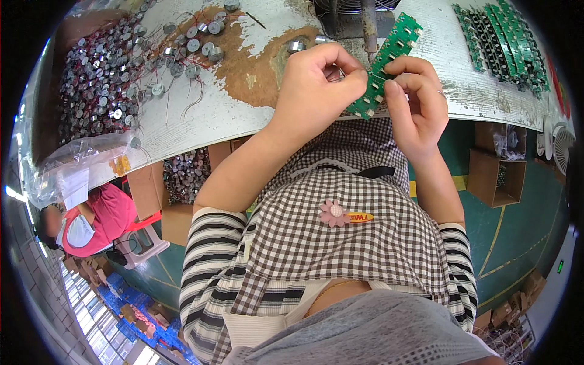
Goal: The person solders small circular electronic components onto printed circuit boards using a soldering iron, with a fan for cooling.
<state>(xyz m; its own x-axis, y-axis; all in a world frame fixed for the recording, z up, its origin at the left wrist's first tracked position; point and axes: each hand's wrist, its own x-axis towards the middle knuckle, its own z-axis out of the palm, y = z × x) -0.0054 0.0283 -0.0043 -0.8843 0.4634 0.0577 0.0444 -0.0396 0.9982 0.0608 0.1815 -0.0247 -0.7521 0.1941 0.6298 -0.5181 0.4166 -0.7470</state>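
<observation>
A long green circuit board strip (394, 45) with small white connectors stands tilted between my hands above the near edge of the bench. My left hand (322, 85) is closed in a pinch against the board's left edge. Something metallic shows inside its curled fingers, too hidden to name. From the other side, my right hand (421, 100) holds the board's right edge, thumb and fingertips bent against it. Small round silver motors (297, 45) lie just beyond my left hand. Behind the board rises an upright metal rod (368, 27) on a dark fixture.
Heaped motors with red wires (100, 79) fill the bench's left side; loose ones (193, 44) spread toward the middle. Rows of green circuit boards (508, 42) lie at the far right. Cardboard boxes (496, 176) stand below. A seated person in pink (109, 213) is at the left.
</observation>
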